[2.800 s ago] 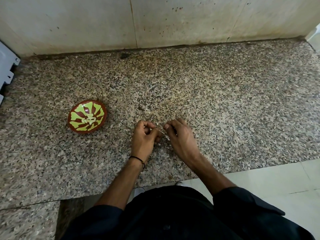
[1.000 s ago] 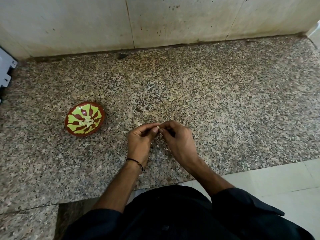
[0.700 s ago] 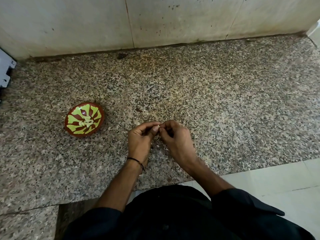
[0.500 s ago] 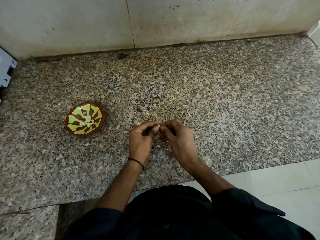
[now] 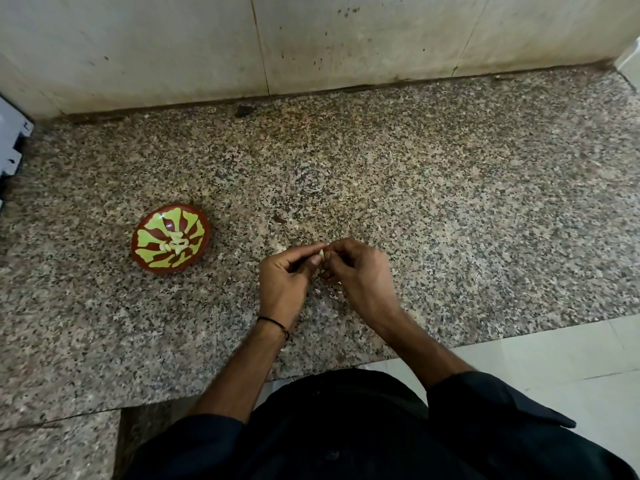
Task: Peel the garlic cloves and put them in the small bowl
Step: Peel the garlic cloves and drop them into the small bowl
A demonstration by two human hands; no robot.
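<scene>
Speckled brown-grey granite forms the worktop (image 5: 450, 202), which runs back to a pale, stained tiled wall (image 5: 173, 46); light floor tiles (image 5: 554, 358) show past its near right edge. Near the middle of the worktop the person's two hands meet just above the stone. The left hand (image 5: 284, 275), with a thin black thread band (image 5: 273, 322) at its wrist, has its grip pressed together, thumb and forefinger pinching a pale garlic clove (image 5: 321, 253), of which only a small tip shows. The right hand (image 5: 360, 271) faces it with fingers curled, its grip closed on the same clove from the right side; how much skin is on the clove cannot be told. Well to the left sits a small round brown bowl with a yellow-green petal pattern (image 5: 152, 233), and a few peeled cream cloves (image 5: 175, 243) lie heaped at its centre. At the far left edge a white plastic object (image 5: 10, 147) is partly cut off. Dark sleeves (image 5: 485, 403) fill the near foreground.
</scene>
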